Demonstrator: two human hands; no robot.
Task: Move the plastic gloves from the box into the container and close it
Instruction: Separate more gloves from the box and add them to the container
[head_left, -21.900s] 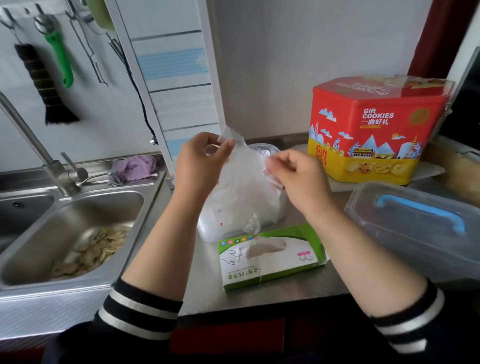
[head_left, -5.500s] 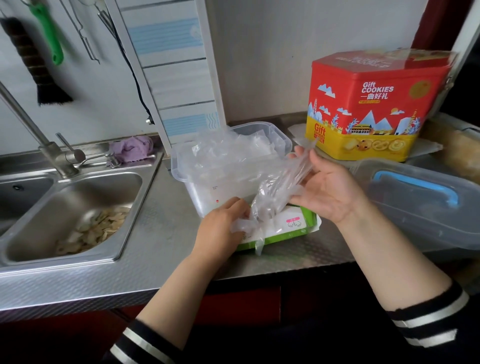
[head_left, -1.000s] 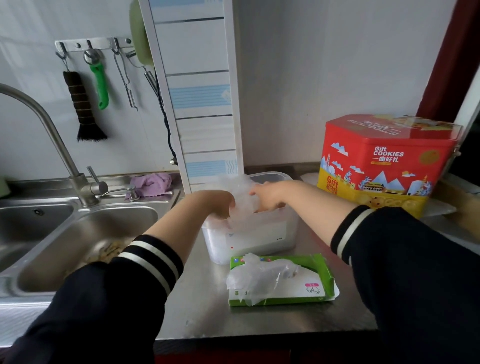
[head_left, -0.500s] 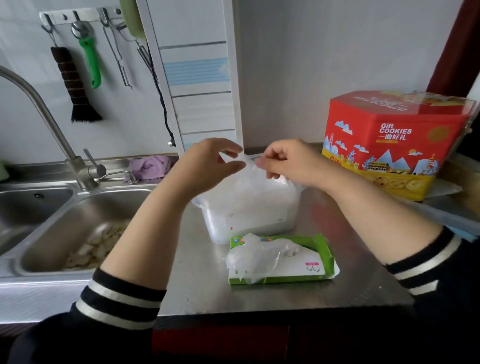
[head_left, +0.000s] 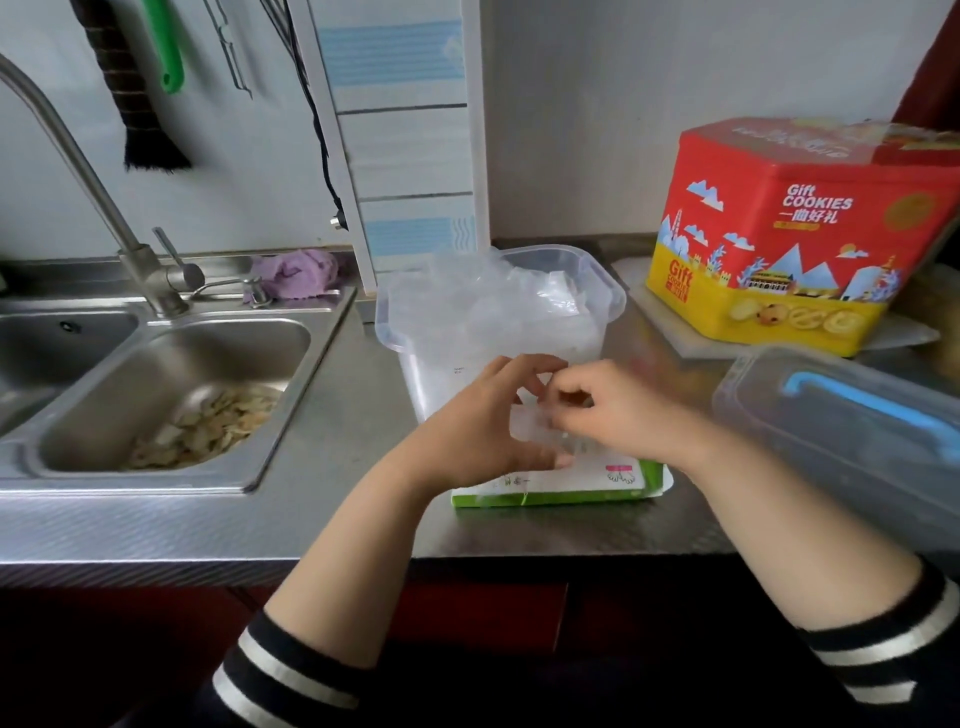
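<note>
Gloves (head_left: 493, 312) heaped in clear container (head_left: 597, 270) at counter (head_left: 322, 447) rear, pile above rim. More gloves sat in green box (head_left: 561, 488) just before container. Both hands met over box opening: left hand (head_left: 483, 421) and right hand (head_left: 618, 410) each pinched thin film, grip fingers curled, likely to draw out next glove. Film blurred; count unclear. Lid (head_left: 852, 431) lay apart at right, container open; closing not yet due.
</note>
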